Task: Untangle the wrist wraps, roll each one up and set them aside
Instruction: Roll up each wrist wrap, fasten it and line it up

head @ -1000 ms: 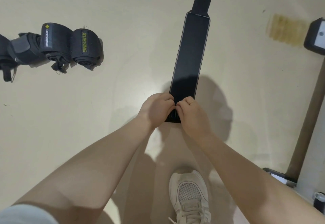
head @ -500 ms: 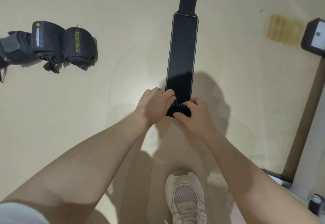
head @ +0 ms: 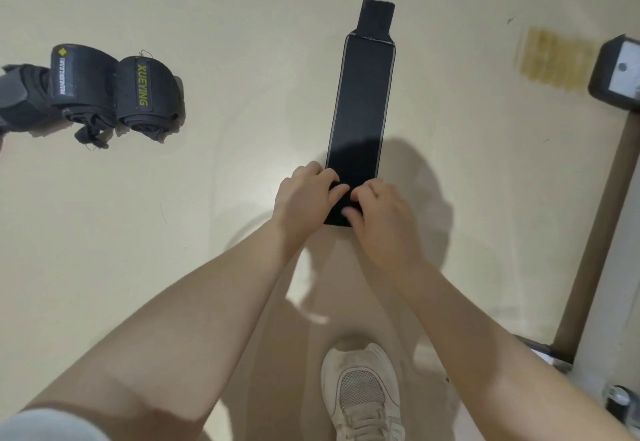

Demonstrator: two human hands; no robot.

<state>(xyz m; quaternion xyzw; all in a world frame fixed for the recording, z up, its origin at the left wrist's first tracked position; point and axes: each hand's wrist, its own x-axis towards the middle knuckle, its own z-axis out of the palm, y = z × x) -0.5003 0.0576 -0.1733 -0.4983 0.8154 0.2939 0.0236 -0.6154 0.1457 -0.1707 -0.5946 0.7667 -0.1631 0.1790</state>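
wrist wrap [head: 362, 105] lay flat on floor [head: 225, 198], near end apparently rolled | left hand [head: 304, 198] fingers curled, gripping that near end | right hand [head: 379, 214] fingers curled on same end | three rolled wraps [head: 114, 91] sat far left, well apart

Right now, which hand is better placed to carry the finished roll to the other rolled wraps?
Probably the left hand. Both it and the right hand grip the near end of the flat wrap, but the rolled wraps lie on the floor to the left.
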